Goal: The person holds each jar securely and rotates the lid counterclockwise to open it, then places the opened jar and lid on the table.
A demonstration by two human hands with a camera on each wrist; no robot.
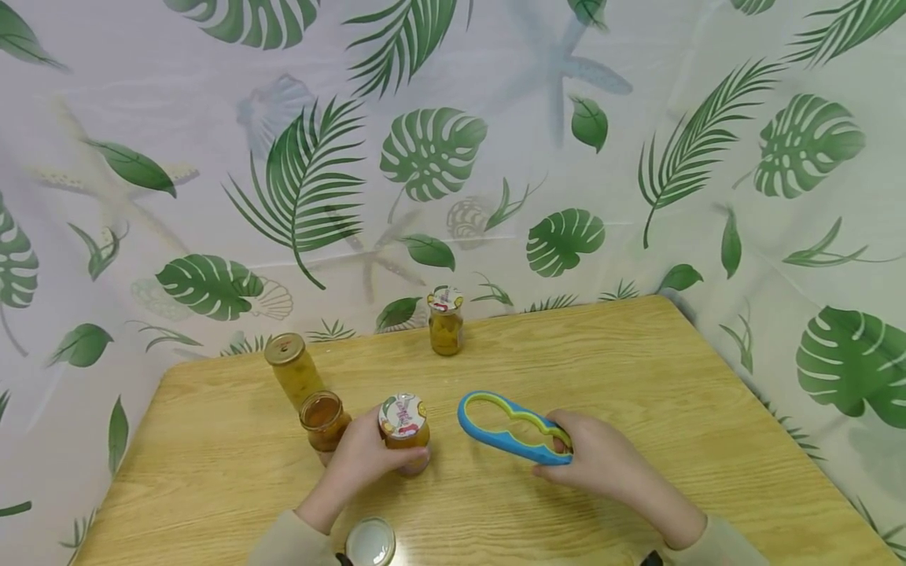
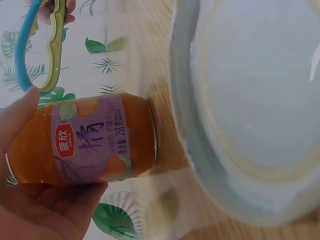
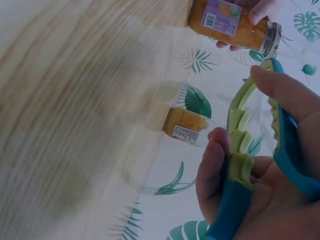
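My left hand (image 1: 362, 454) grips a glass jar (image 1: 403, 415) of orange fruit with a printed white lid, fingers and thumb around its sides. In the left wrist view the jar's purple label (image 2: 90, 137) faces the camera, and its base is at the wooden table. My right hand (image 1: 600, 450) holds a blue and yellow-green jar opener (image 1: 511, 446) by its handle end. Its wide loop points left toward the jar, apart from it. In the right wrist view the opener's scalloped inner edge (image 3: 241, 165) shows, with fingers and thumb around its arms.
Just left of my left hand stands a lidless jar (image 1: 323, 415) with amber contents. Behind it is a taller jar (image 1: 297, 373) with a gold lid. A smaller jar (image 1: 446, 332) stands at the table's back edge. One loose lid (image 1: 371, 542) lies inside-up near the front.
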